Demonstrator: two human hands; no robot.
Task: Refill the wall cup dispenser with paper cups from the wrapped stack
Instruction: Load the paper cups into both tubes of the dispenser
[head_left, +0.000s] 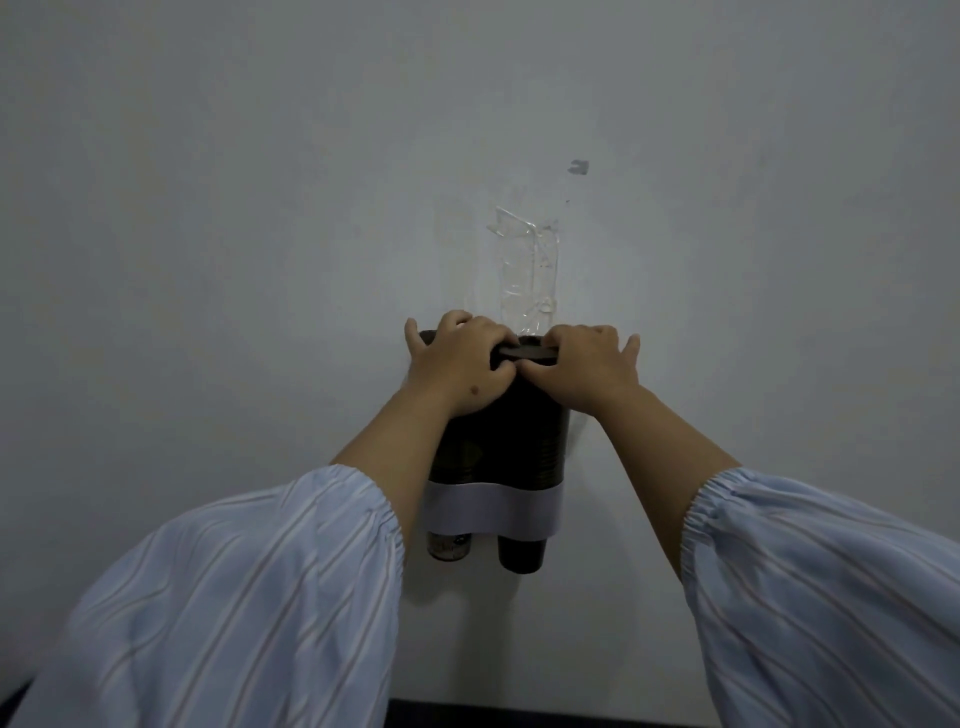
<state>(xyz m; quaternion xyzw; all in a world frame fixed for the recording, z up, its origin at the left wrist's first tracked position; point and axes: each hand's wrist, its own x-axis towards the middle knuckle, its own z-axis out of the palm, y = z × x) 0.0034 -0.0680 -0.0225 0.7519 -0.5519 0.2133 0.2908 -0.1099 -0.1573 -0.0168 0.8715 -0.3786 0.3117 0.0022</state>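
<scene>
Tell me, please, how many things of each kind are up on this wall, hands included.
Hands: 2, left and right
Cup dispensers: 1
Cup bottoms below it: 2
Tape patches: 1
Total: 6

Pale grey-white wall (260, 208) across nearly the whole view, dimly lit. Strip of crumpled clear tape (530, 270) stuck upright on it right of centre, top end bent over leftward. Small grey scuff mark (578, 167) above and right of the tape, apart from it. Dark band (540, 714) along the bottom edge, too dim to identify.
</scene>
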